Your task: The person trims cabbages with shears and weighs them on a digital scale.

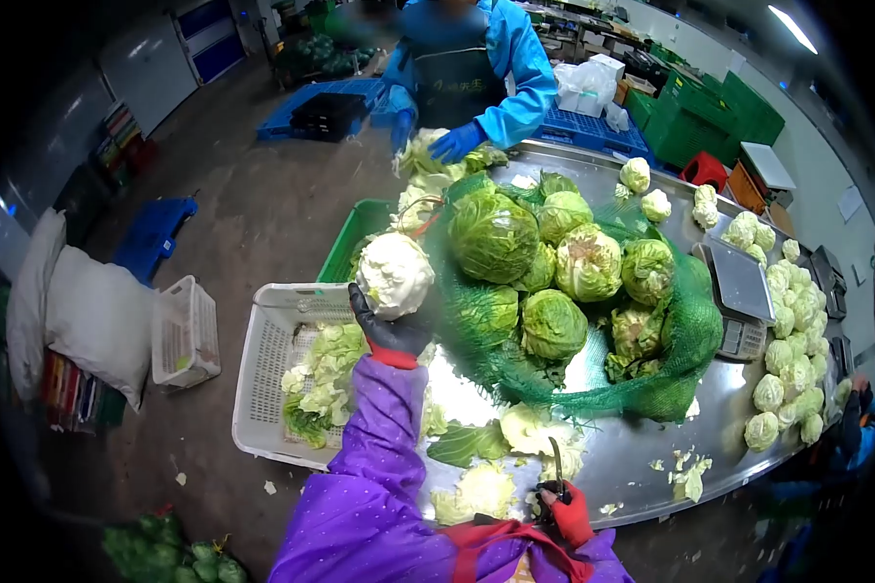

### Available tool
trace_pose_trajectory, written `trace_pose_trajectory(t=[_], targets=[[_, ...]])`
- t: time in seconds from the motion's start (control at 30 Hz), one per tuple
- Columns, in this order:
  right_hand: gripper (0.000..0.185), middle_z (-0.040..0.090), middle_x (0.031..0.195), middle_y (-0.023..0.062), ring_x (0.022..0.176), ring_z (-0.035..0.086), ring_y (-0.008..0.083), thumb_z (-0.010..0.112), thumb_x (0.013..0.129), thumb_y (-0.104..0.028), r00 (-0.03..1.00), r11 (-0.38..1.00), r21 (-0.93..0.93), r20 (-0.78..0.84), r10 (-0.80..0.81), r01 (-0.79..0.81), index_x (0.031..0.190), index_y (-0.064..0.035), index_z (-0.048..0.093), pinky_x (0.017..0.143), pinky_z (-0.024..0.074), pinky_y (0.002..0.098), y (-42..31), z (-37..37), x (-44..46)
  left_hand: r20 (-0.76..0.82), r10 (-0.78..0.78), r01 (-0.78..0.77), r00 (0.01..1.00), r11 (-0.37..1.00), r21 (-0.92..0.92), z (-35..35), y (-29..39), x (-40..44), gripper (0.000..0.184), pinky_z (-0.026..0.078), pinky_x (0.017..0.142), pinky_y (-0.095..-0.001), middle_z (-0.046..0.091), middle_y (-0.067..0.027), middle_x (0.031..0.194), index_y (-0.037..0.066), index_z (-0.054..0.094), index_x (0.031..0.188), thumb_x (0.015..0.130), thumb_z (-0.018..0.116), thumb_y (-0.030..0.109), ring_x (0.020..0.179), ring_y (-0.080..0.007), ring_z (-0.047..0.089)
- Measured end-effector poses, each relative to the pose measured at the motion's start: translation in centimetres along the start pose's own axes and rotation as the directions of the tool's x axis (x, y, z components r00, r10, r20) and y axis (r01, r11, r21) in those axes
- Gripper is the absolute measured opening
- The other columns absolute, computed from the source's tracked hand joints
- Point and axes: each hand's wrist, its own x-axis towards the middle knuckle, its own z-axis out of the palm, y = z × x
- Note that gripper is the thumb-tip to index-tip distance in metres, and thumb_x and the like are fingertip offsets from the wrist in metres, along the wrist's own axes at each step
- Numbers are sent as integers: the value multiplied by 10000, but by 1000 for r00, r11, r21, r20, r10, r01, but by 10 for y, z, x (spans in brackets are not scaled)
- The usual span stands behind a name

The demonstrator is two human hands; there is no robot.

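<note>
Two gloved hands work in the head view. Close to its centre, towards nine o'clock, the left hand [391,325] grips a pale, stripped head [397,276] from below, fingers wrapped round its lower left side. At five o'clock the right hand [566,513] is closed round a dark curved tool [556,457], well apart from that head. Green cabbages [552,325] sit in a green net [695,321] towards three o'clock, and a white crate [253,389] with loose leaves [331,379] stands at eight.

To handle this well, I would judge, the left hand's cradling grip should stay firm but gentle, since the bared surface looks easy to bruise. Fingers belong low and behind, out of the tool's path, and the head clear of the mesh, where it could snag.

The left palm hides the pale head's underside, so its stem end cannot be made out. The tool's lower part disappears into the right hand, and its edge is too small to read. Dark corners swallow the view's rim.
</note>
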Motion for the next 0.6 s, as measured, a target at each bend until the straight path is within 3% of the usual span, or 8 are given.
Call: trace_pose_trajectory(t=[0.1, 0.13, 0.23, 0.3, 0.4, 0.5, 0.57, 0.6], targets=[[235, 688, 856, 24, 731, 602, 87, 699, 892, -145, 994, 996, 12, -52, -92, 93, 1057, 20, 670, 650, 487, 249, 4, 8, -5, 8, 0, 0, 1000, 1000, -16, -7, -1, 0, 792, 447, 1018, -550, 513, -83, 1404, 221, 484, 1396, 746, 661, 638, 1260, -343, 504], [242, 689, 885, 35, 743, 606, 91, 698, 893, -147, 997, 998, -32, -37, -62, 61, 1068, 17, 666, 653, 494, 251, 0, 7, -8, 5, -6, 6, 1000, 1000, -13, -9, -3, -2, 799, 446, 1019, -550, 510, -86, 1406, 220, 480, 1399, 743, 664, 638, 1262, -345, 501], [247, 689, 909, 48, 751, 614, 98, 692, 897, -147, 999, 988, 147, -18, -31, 34, 1082, 14, 662, 661, 507, 258, 2, 15, -9, -10, 0, 0, 1000, 1000, 28, -12, -10, -13, 807, 423, 1059, -508, 485, -129, 1417, 152, 436, 1434, 814, 616, 635, 1253, -349, 494], [284, 702, 914, 75, 795, 632, 130, 697, 886, -172, 999, 996, 73, -17, -42, 43, 1097, 14, 657, 715, 509, 292, 3, 18, -10, -52, -29, 28, 998, 1000, -9, -22, -12, -11, 772, 443, 1027, -544, 521, -82, 1401, 221, 493, 1392, 757, 674, 621, 1269, -339, 500], [362, 711, 925, 106, 839, 643, 158, 711, 869, -222, 1000, 999, 46, -4, -29, 30, 1117, 34, 647, 777, 509, 323, 11, 24, -10, -30, -117, 116, 993, 992, -47, -13, -23, -21, 773, 444, 1031, -543, 524, -88, 1399, 216, 501, 1387, 753, 684, 618, 1256, -339, 513], [375, 704, 913, 103, 826, 634, 156, 708, 870, -241, 994, 999, 18, -104, -29, 31, 1098, 51, 643, 770, 504, 322, 60, 37, 4, -16, -266, 267, 964, 964, 3, 0, -33, -33, 703, 459, 1010, -553, 528, -76, 1405, 215, 502, 1388, 822, 619, 615, 1262, -337, 518], [366, 697, 892, 99, 807, 628, 155, 701, 875, -249, 998, 998, 50, -38, -43, 45, 1072, 52, 639, 746, 501, 310, 9, 50, -5, 63, -345, 340, 937, 937, 77, 9, -44, -34, 674, 474, 989, -554, 542, -72, 1393, 212, 491, 1398, 862, 575, 612, 1256, -336, 526], [350, 695, 887, 96, 802, 627, 152, 698, 877, -238, 999, 997, 67, -38, -23, 25, 1065, 50, 638, 739, 500, 305, 4, 56, -6, 18, -353, 346, 935, 925, 155, 19, -50, -37, 681, 475, 987, -553, 538, -77, 1394, 211, 485, 1402, 861, 574, 615, 1255, -336, 526]])
